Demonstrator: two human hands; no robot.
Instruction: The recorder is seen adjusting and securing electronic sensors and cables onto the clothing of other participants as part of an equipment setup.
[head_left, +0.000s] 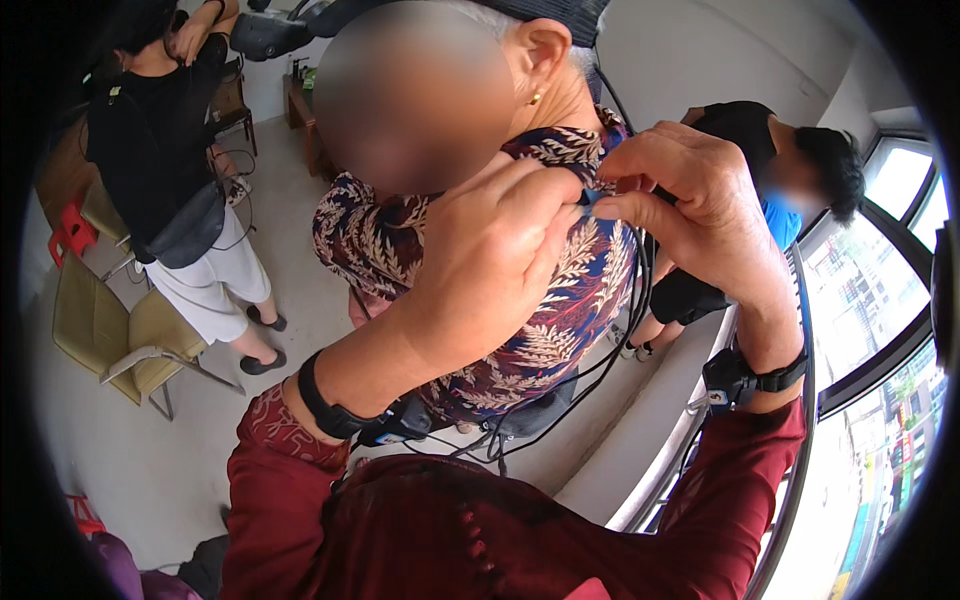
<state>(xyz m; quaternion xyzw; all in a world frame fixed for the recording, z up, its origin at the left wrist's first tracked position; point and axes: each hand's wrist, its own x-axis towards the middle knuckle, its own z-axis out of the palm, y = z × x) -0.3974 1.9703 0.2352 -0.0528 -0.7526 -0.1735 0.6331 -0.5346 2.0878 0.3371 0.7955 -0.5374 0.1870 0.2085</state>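
Both my hands are raised at the shoulder of a person in a patterned shirt (517, 367) with a leaf print. My left hand (487, 255) has its fingers curled in, pinching a small dark blue piece (589, 198). It could be fabric or something thin; its shape is mostly hidden by my fingers. My right hand (697, 202) is bent toward the same spot. Its thumb tip meets the blue piece, while the index fingertip stays a little above, so its grip is unclear. Black bands with small devices circle both my wrists.
Black cables (637, 300) hang along the person's back and down by the seat. A metal-framed chair (94, 326) and a person in black and white (161, 150) are at left. Another person (739, 142) bends near the windows (874, 270) at right.
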